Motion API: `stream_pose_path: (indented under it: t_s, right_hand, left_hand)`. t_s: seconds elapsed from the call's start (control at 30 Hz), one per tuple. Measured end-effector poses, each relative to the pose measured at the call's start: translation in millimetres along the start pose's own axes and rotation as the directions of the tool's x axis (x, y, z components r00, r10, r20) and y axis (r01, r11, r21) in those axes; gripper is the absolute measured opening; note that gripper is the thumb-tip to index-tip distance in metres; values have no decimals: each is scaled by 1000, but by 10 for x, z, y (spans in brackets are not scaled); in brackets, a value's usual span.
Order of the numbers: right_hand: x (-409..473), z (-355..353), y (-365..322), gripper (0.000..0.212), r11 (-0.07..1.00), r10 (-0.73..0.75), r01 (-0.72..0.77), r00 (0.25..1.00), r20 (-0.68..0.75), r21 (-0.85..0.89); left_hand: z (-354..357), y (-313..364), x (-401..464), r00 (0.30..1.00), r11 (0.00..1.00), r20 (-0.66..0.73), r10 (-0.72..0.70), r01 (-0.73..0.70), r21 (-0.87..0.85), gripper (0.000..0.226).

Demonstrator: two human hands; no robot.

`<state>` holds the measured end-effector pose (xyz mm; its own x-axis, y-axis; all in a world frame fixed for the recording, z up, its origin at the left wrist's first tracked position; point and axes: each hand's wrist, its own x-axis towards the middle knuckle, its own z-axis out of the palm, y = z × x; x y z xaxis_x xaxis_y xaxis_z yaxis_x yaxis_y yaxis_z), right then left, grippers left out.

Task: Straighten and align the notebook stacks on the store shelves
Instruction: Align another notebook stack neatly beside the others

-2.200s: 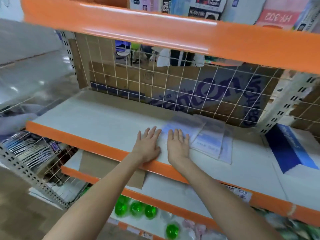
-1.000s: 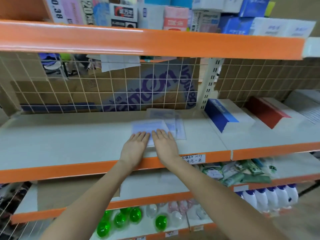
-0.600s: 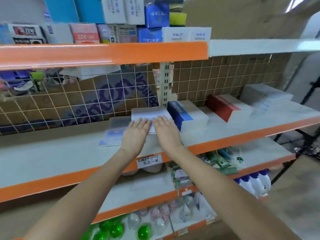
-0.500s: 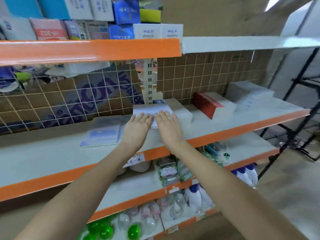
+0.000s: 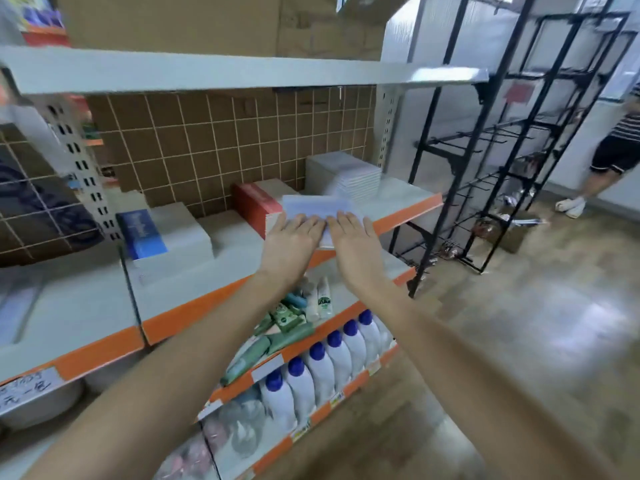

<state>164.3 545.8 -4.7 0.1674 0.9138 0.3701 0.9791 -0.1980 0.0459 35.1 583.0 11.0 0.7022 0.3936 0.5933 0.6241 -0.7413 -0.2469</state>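
Both hands and the pale notebook stack have travelled rightward along the shelf, now past the red stack.

Left hand point(image 5: 294, 242) and right hand point(image 5: 353, 244) lie flat, fingers straight, on one notebook stack point(image 5: 317, 206), long axis across the orange-edged shelf point(image 5: 194, 311), between red stack point(image 5: 254, 206) and white stack point(image 5: 346, 174); a fourth, blue-topped stack point(image 5: 162, 233) sits left.

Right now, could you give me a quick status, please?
Left hand and right hand flat on pale notebook stack. Red stack alongside. Nothing blocking.
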Motion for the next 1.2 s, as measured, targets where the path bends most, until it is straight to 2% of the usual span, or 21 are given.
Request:
stream_pose_path:
  t_s: [0.17,0.37,0.6,0.73,0.8,0.97,1.1,1.2]
  right_hand:
    - [228,154,553,50,999,40,-40,999,-16,8]
    - [869,440,1097,54,999,25,-26,999,-27,-19]
    - [1838,746,1602,60,998,-51,52,998,27,-40]
    - [2182,967,1779,55,996,-86,87,995,57,-4]
    - [2276,1100,1837,48,993,-113,113,994,-8,30]
    - [2503,1464,2003,48,963,-164,191,975,-147,191]
    - [2774,1639,2229,51,941,-281,275,960,4,195]
    - [2961,1736,2373,54,924,-342,333,939,22,187]
  left_hand:
    - [441,173,524,995,1000,97,-28,28,8,42]
    - [984,142,1215,992,999,-122,33,-28,43,44]
    - [1680,-40,2015,993,999,-112,-41,41,0,42]
    - [1993,-83,2255,994,995,-63,-92,89,-38,40]
    - [2134,-92,2315,993,992,-27,-119,117,-52,42]
    - [2415,-62,2460,975,976,58,-213,215,-35,48]
    - [2549,0,2589,953,958,99,-287,285,31,55]
    - [2657,70,2726,920,929,129,-369,363,67,57]
